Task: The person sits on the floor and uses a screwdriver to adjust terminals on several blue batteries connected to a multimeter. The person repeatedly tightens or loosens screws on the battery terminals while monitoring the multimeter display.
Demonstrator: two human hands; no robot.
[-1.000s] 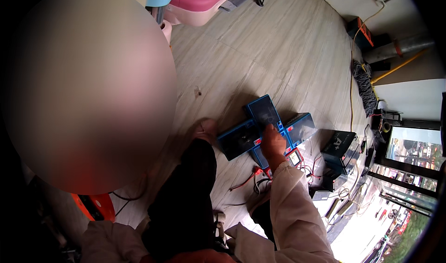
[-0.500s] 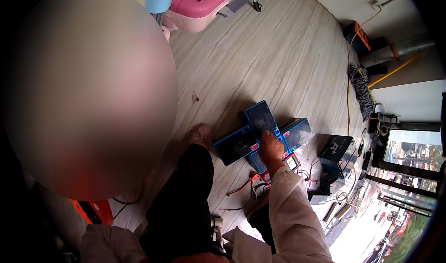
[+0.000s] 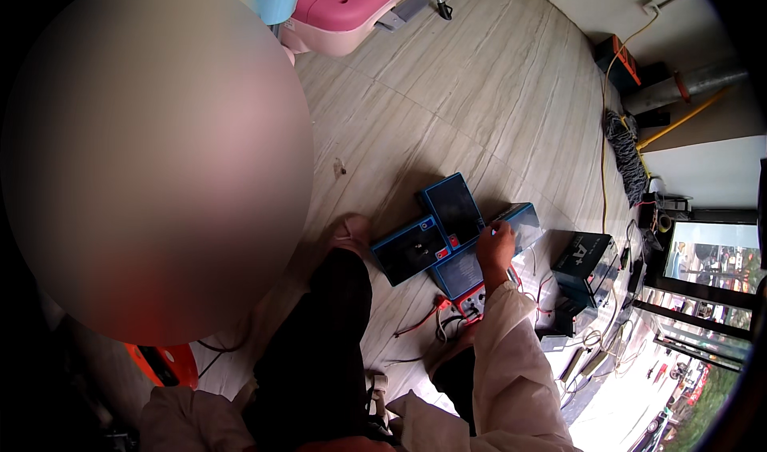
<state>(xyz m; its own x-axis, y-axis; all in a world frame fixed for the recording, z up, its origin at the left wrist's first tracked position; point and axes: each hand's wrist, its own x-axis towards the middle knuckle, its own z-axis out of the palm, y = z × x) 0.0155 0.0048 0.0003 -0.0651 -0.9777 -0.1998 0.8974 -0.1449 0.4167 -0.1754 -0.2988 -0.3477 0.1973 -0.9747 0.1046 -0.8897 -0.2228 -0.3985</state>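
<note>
Right hand (image 3: 496, 252): shifted right since the earlier frame, off the top battery (image 3: 452, 203) and over the near end of the right battery (image 3: 522, 223).
Grip: curled close together – whether it is clamped on anything I cannot tell, since the back of the hand hides what is under it.
Left hand: out of view; only its sleeve (image 3: 192, 412) shows.
Batteries: four on the floor (image 3: 391, 148), with the left battery (image 3: 407, 258), top and right ones bunched around the lower battery (image 3: 459, 274).
Terminals: red and blue, bare on the left battery; metal laid across a pair could short them and spark.
Red clip (image 3: 442, 302): loose on the floor near the lower battery; a tugged lead might drag its metal against a terminal.
Red box (image 3: 472, 300): by the lower battery, below the wrist; the loose cuff could snag its wires and pull it over.
Foot (image 3: 349, 233): just beside the left battery – a careless step could knock the group apart.
</note>
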